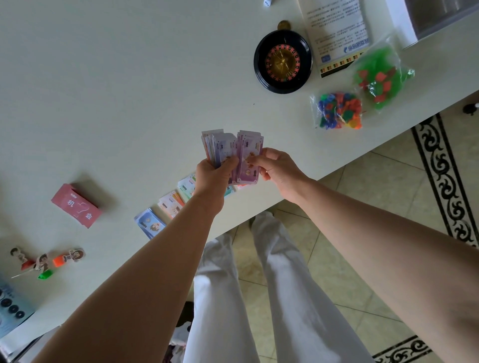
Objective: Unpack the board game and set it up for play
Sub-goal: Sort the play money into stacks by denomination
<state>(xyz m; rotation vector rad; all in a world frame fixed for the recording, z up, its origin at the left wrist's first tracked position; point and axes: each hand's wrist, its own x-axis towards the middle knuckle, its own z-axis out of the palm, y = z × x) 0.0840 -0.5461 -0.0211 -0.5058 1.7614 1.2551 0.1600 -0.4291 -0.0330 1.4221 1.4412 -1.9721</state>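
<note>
Over the white table (129,90), my left hand (212,176) grips a thick stack of play money (220,147). My right hand (274,165) pinches a purple bundle of notes (248,160) beside that stack. Below my left wrist, sorted piles of notes lie in a row near the table edge: a blue pile (150,225), a pink one (171,203) and a green one (186,186). A red card deck (76,206) lies to the left. Character pawns (46,260) on coloured stands lie at the far left.
A black roulette wheel (282,61) sits at the back right, next to a printed rule sheet (337,33). Two clear bags hold plastic pieces: a multicoloured one (337,110) and a green and red one (378,75). A die (267,2) lies at the top edge. Tiled floor lies below the table edge.
</note>
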